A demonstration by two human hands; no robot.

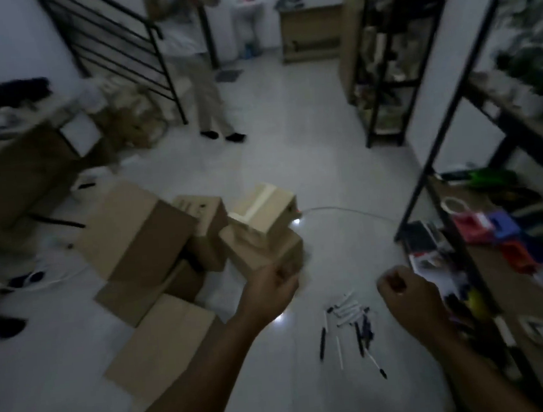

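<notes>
The left hand [269, 288] grips the near corner of a small cardboard box [257, 249] held above the floor, its fingertips lost in the blurred cardboard. The right hand [405, 289] hangs curled into a fist above scattered pens [349, 324], with nothing showing in it.

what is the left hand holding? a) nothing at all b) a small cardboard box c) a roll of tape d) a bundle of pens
b: the left hand grips the near end of a small cardboard box, while the pens lie loose on the floor.
</notes>
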